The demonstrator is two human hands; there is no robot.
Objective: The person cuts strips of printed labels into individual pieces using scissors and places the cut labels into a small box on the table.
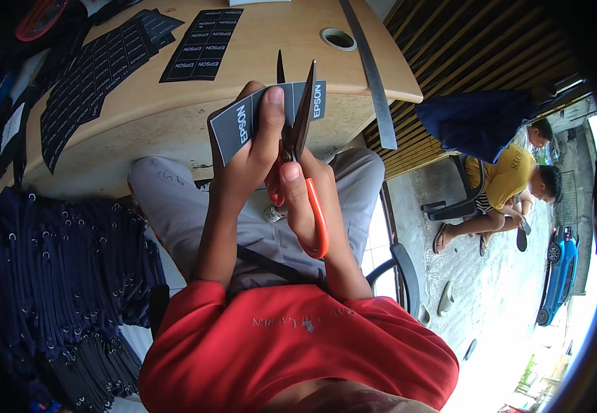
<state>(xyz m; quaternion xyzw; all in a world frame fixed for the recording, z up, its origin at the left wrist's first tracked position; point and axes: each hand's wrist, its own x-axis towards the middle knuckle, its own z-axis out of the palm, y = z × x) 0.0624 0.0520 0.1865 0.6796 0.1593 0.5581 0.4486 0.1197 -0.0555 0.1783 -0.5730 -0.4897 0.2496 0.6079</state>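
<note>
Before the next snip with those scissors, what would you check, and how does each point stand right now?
1. Strip held firmly: ok. The left hand pinches the dark label strip, thumb on top.
2. Scissors in hand: ok. The right hand grips the orange-handled scissors.
3. Blades open around the strip: ok. They stand apart, with the strip between them.
4. Left thumb clear of the blades: cannot tell. It lies very close beside them.
5. Cut falls between two labels: cannot tell. The blades hide the line.
6. Room on the desk for cut pieces: ok. Bare wood shows beside the label sheets.
</note>
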